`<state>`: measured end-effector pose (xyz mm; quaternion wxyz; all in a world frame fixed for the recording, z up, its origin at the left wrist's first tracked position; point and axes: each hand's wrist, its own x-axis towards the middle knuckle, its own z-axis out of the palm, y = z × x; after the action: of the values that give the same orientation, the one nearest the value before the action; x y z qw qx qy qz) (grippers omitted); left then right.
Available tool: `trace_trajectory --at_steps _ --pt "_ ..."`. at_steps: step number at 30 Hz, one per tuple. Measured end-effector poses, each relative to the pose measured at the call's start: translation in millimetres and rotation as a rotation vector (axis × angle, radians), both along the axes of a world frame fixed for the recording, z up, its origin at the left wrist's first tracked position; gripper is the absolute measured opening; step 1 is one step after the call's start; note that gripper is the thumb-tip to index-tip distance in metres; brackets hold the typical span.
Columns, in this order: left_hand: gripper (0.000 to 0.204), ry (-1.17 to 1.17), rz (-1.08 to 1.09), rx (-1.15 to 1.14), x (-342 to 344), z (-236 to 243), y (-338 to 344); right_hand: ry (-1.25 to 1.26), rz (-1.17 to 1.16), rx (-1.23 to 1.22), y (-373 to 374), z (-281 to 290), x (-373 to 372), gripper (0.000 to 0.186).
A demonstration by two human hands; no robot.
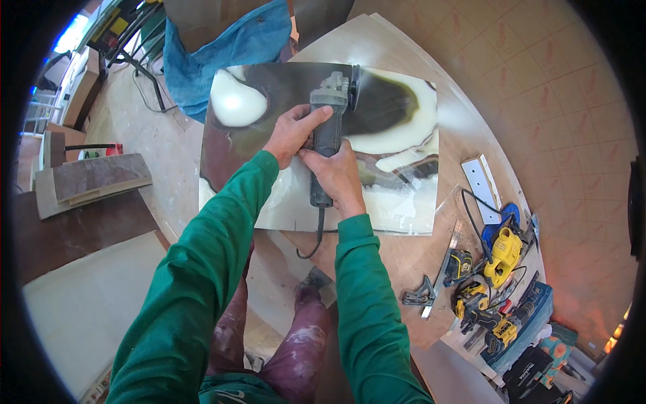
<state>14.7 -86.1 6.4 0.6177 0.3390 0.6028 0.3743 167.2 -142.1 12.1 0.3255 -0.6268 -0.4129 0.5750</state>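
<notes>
A grey angle grinder (329, 93) lies lengthwise over a glossy stone-patterned panel (242, 192) of white, dark olive and purplish swirls, its disc at the top right of the tool, near the panel's far edge. My left hand (297, 132) is closed on the grinder's body, thumb across the upper part. Just below it, my right hand (333, 174) also grips the body, with its thumb up against my left hand. The power cord runs down from the tool's lower end and loops off the panel's near edge.
The panel rests on a pale worktable (447, 121). At right sit a white perforated plate (479, 188), a metal ruler with a clamp (420, 293) and several yellow power tools (503, 256). A blue cloth (195, 60) hangs at back left, near boards (94, 175). My feet show below.
</notes>
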Motion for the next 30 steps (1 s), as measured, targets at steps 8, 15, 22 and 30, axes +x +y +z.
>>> trace_trajectory --at_steps 8,15,22,30 --pt "0.09 -0.011 0.039 0.037 2.4 1.9 -6.7 0.015 -0.006 0.0 -4.9 1.8 0.2 0.08" --pt "0.088 0.012 0.039 0.029 3.3 0.7 -7.0 -0.018 0.022 -0.01 -4.4 1.0 1.7 0.081" --pt "0.085 0.016 0.023 0.007 5.6 10.6 -12.1 -0.037 0.021 -0.019 -7.1 3.6 2.0 0.082" --pt "0.09 -0.016 0.025 0.02 1.0 1.4 -11.9 -0.025 0.027 -0.03 -9.6 7.5 2.1 0.078"
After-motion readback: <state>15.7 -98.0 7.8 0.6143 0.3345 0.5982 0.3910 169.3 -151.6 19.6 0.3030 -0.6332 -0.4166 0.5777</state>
